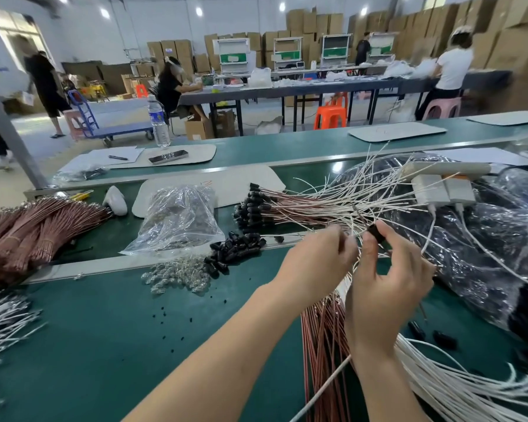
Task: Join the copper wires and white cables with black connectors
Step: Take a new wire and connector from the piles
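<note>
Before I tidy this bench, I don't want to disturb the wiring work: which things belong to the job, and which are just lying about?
Job: black connector pinched in right hand; left hand, grip blurred; copper wires; white cables; loose connector pile; joined bundle.
Lying about: water bottle; pen; power strip.

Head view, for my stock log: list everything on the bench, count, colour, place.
green bench mat: one, green, under everything
copper wire bundle: one, reddish-brown, far left
clear plastic bag: one, transparent, centre
loose black plastic connectors: heap, black, beside bag
small glass bulbs: heap, clear, nearer than bag
white cables: many, white, lower right
plastic water bottle: one, clear, rear bench
left hand: one, at wire ends, grip blurred
right hand: one, pinching black connector
</note>
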`<state>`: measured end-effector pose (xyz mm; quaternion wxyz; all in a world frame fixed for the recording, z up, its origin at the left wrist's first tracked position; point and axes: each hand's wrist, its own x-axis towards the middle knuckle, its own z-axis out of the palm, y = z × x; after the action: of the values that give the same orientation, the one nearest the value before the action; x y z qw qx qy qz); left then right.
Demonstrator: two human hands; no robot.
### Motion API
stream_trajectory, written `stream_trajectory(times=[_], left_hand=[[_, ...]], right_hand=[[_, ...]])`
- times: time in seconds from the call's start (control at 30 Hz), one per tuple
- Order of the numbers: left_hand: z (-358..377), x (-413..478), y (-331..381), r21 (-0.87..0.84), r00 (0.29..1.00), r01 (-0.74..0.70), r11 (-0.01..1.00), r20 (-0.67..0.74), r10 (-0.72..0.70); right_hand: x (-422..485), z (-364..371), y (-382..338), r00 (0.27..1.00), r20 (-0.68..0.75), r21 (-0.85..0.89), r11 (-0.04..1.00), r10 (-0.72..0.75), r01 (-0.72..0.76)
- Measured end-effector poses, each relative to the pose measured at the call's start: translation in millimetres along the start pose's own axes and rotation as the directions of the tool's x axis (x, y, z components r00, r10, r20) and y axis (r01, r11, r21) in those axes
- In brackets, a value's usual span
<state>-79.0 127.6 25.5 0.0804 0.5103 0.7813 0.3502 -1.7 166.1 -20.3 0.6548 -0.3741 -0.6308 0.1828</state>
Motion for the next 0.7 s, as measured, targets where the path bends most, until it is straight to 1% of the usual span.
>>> stream_trajectory(times=[0.07, 0.1, 0.17, 0.23, 0.3, 0.33, 0.4, 0.43, 0.5, 0.57, 0.63, 0.67, 0.7], left_hand=[[-5, -1, 4, -0.177, 0.982, -0.093, 0.98, -0.178, 0.061], [-7, -2, 7, -0.223, 0.969, -0.142, 0.964, -0.229, 0.09], [-13, -2, 13, -0.348, 0.96, -0.185, 0.919, -0.264, 0.094], [-26, -2, 16, -0.546, 0.947, -0.181, 0.818, -0.321, -0.004], [-47, -4, 13, -0.698, 0.903, -0.221, 0.681, -0.41, -0.128], [-58, -7, 10, -0.725, 0.872, -0.257, 0.638, -0.459, -0.171], [-74, -20, 0, -0.738, 0.826, -0.317, 0.596, -0.524, -0.209], [-79, -30, -6, -0.755, 0.818, -0.332, 0.565, -0.529, -0.227], [-84, -52, -23, -0.829, 0.819, -0.342, 0.443, -0.494, -0.292], [-88, -73, -43, -0.906, 0.814, -0.334, 0.259, -0.416, -0.406], [-92, -91, -65, -0.942, 0.78, -0.325, 0.08, -0.315, -0.541], [-94, -98, -75, -0.948, 0.758, -0.318, 0.027, -0.272, -0.593], [-93, -105, -85, -0.951, 0.739, -0.309, 0.003, -0.242, -0.628]], right_hand=[[0, -1, 2, 1.0, 0.007, 0.023, 1.0, -0.011, 0.01], [-1, -2, 3, 1.0, 0.012, 0.033, 0.999, -0.017, 0.017], [-2, -2, 3, 1.0, 0.005, 0.053, 0.999, -0.008, 0.008], [-2, 0, 1, 1.0, 0.003, 0.068, 0.998, 0.002, -0.002], [-4, 2, 0, 0.999, 0.04, 0.073, 0.997, -0.021, 0.018], [-7, 4, -1, 0.996, 0.073, 0.081, 0.996, -0.042, 0.036], [-13, 6, -7, 0.984, 0.143, 0.111, 0.99, -0.105, 0.089], [-17, 8, -11, 0.973, 0.177, 0.126, 0.984, -0.145, 0.124], [-27, 10, -19, 0.942, 0.246, 0.155, 0.969, -0.228, 0.194], [-38, 12, -25, 0.9, 0.317, 0.195, 0.949, -0.299, 0.247], [-48, 14, -28, 0.85, 0.395, 0.238, 0.933, -0.348, 0.272], [-52, 15, -28, 0.825, 0.432, 0.252, 0.927, -0.365, 0.278], [-57, 16, -28, 0.8, 0.466, 0.261, 0.923, -0.377, 0.282]])
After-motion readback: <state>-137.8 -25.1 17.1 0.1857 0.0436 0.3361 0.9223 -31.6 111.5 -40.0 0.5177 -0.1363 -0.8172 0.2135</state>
